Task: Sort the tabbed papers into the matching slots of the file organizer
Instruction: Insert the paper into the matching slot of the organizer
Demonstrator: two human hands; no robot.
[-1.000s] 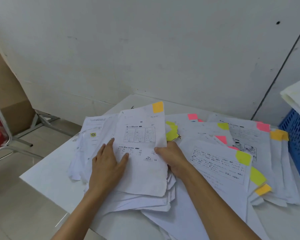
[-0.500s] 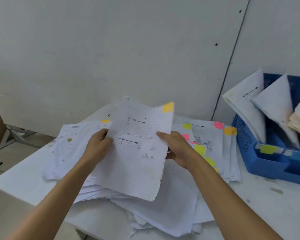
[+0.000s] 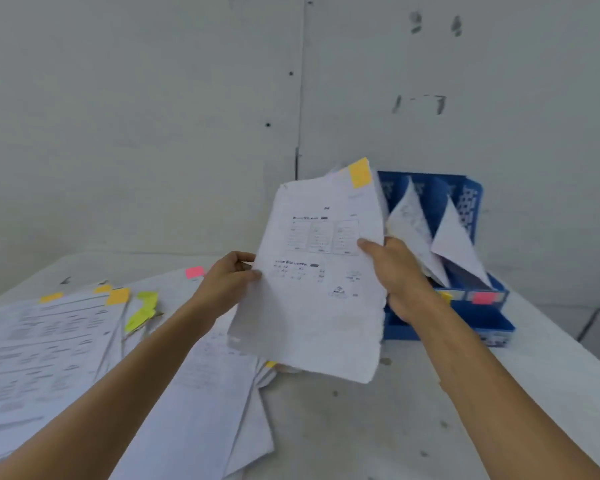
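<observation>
- Held papers (image 3: 319, 289): a printed white sheet, with further sheet edges showing behind its top, is raised off the table (image 3: 395, 427) and stands near upright, leaning slightly to the right.
- An orange tab (image 3: 360, 172) sits at the top right corner of the held papers. The bottom edge is ragged.
- Left hand (image 3: 227, 284): it grips the left edge at mid-height, with the thumb on the printed face and the fingers curled behind.
- Right hand (image 3: 395, 271): it grips the right edge, with the thumb on the front and the fingers behind the sheet.
- File organizer (image 3: 489, 320): a blue unit stands on the table against the wall (image 3: 153, 98), directly behind the held papers, which cover its left part. Contact between the two cannot be determined.
- Filed sheets (image 3: 413, 223) lean in the visible slots, corners pointing up.
- A pink label (image 3: 483, 297) is fixed to the organizer's front rail. A yellow label (image 3: 445, 295) beside it is partly hidden by the right forearm.
- Paper pile (image 3: 49, 341): loose printed sheets lie spread over the left of the table, carrying orange, yellow-green and pink tabs along their far edges.
- The print on all sheets is too blurred to read.
</observation>
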